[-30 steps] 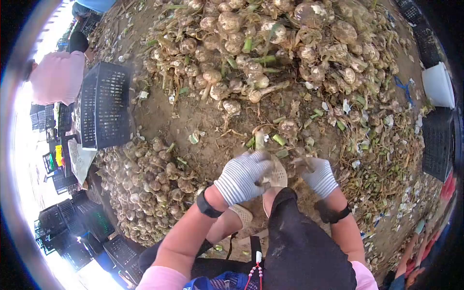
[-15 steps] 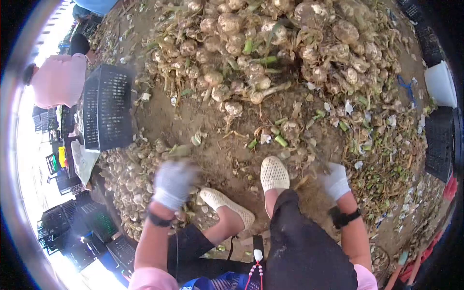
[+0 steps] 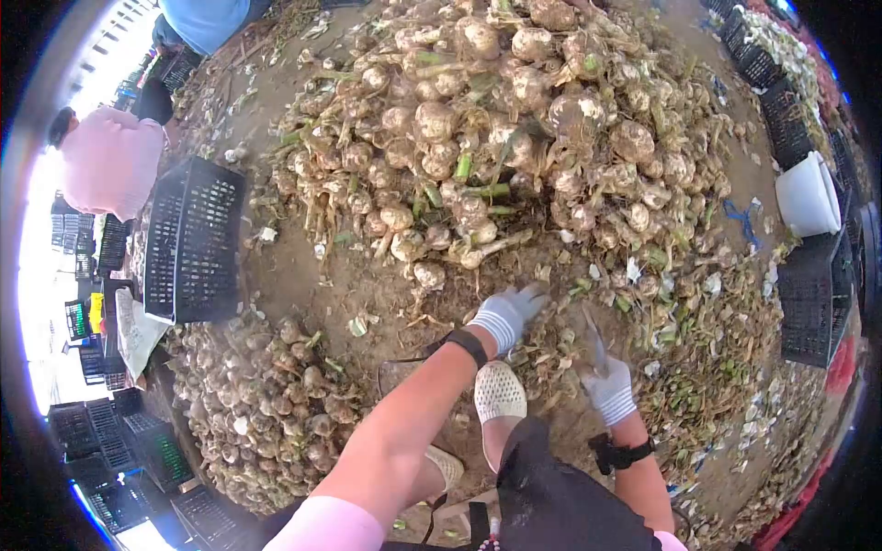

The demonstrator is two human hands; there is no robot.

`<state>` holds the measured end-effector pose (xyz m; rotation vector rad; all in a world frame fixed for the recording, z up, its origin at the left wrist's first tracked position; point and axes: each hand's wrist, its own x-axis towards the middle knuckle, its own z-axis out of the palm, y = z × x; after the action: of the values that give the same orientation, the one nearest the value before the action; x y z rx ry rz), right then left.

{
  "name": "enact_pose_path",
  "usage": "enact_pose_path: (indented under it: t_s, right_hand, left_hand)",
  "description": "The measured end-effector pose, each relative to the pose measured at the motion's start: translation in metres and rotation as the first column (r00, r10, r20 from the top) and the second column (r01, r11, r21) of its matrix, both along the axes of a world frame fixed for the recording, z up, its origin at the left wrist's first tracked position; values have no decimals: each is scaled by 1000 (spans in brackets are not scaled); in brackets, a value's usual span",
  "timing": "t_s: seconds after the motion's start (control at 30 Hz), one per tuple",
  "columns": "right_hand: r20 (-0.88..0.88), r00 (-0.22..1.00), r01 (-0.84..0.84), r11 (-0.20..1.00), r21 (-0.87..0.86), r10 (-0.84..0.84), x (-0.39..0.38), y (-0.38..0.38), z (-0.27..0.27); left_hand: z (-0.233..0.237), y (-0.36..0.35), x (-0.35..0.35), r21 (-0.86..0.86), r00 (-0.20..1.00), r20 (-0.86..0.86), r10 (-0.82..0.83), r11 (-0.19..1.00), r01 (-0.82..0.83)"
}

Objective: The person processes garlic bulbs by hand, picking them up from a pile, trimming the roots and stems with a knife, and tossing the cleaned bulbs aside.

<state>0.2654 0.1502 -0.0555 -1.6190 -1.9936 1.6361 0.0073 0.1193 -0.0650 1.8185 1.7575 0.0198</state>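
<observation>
A big heap of untrimmed garlic bulbs (image 3: 496, 119) with stalks and roots lies on the dirt ahead of me. My left hand (image 3: 510, 312), in a grey striped glove, reaches forward to the heap's near edge, fingers apart and nothing in them. It is nearest to loose bulbs (image 3: 427, 274) and cut stalks. My right hand (image 3: 608, 386), also gloved, is closed on a grey blade tool (image 3: 593, 342) that points up and away. It hovers over stalk scraps beside my white mesh shoe (image 3: 499, 393).
A pile of trimmed bulbs (image 3: 266, 404) lies at my left. A black crate (image 3: 193, 239) stands tilted beyond it. A person in pink (image 3: 110, 161) crouches at far left. A white bucket (image 3: 807, 195) and black crates (image 3: 808, 294) are at right; stacked crates (image 3: 110, 441) lower left.
My left hand swung from the trimmed pile at my left forward to the big heap's edge. My right hand stayed low with the blade. The view tilted up a little.
</observation>
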Motion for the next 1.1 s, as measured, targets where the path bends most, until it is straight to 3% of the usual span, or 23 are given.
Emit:
enact_pose_path:
  t_s: [0.03,0.1,0.13,0.17,0.23,0.3,0.33,0.37,0.4,0.43,0.47,0.5,0.57,0.6,0.63,0.67,0.7,0.77,0.83,0.93,1.03,1.07,1.1]
  right_hand:
    - [9,1000,4,1000,-2,-4,-1,2,10]
    - [17,998,-63,998,-10,63,-7,5,37]
    - [-6,998,-68,994,88,69,-4,5,35]
    - [12,998,-56,996,72,55,-3,6,35]
    - [-49,997,-56,993,106,62,-8,6,35]
    - [-144,989,-23,995,100,37,-26,7,41]
    - [-39,983,-166,960,227,179,-32,9,42]
    - [80,949,-315,888,336,306,-41,11,47]
    - [58,944,-325,886,331,325,-52,10,59]
    - [50,940,-335,886,321,337,-62,9,64]
    - [77,893,-439,817,375,444,-72,8,67]
    - [112,835,-530,733,426,538,-81,8,72]
    - [171,776,-612,662,432,607,-96,3,86]
    - [251,725,-678,598,428,642,-103,-1,87]
    - [330,668,-737,531,418,668,-110,-5,88]
    - [328,672,-734,536,417,664,-114,-9,90]
    - [353,678,-727,516,454,645,-117,-13,92]
    - [382,684,-721,493,487,622,-118,-16,94]
    - [357,722,-668,463,583,593,-116,-18,93]
    - [327,729,-653,470,593,601,-113,-19,87]
    - [299,725,-652,478,589,620,-116,-7,84]
    - [475,646,-761,548,347,598,-122,9,76]
    - [620,518,-788,611,77,590,-123,19,66]
  left_hand:
    - [-9,7,1,-26,998,51,25,999,-23]
    - [29,7,1,-55,988,132,77,996,-70]
    - [46,3,2,-87,969,204,140,988,-125]
    - [48,-9,7,25,959,203,200,978,-209]
    - [66,-32,11,-82,577,700,422,849,-522]
    - [55,-58,10,-348,61,879,474,722,-598]
    - [49,-71,10,-471,-205,873,442,656,-590]
    - [58,-81,4,-442,-40,834,550,625,-643]
    - [64,-88,1,-445,-42,828,558,611,-655]
    - [70,-94,-1,-361,82,837,541,659,-660]
    - [73,-100,-2,-276,207,832,514,709,-649]
    - [71,-105,-3,-278,209,828,521,704,-653]
    - [51,-111,-5,-697,-382,717,583,608,-381]
    - [40,-111,-6,-833,-717,447,535,541,-116]
    - [39,-107,-7,-874,-868,112,483,463,145]
    - [38,-105,-1,-807,-893,-48,447,510,299]
    - [40,-106,1,-740,-911,-62,408,594,316]
    - [49,-105,4,-662,-922,-83,378,671,334]
    - [60,-104,10,-759,-926,-220,306,543,360]
    - [55,-113,13,-800,-938,-143,317,521,298]
    - [91,-105,18,-918,-855,248,455,391,-58]
    - [117,-100,14,-734,-255,647,719,495,-465]
    - [130,-98,12,-357,506,542,672,728,-585]
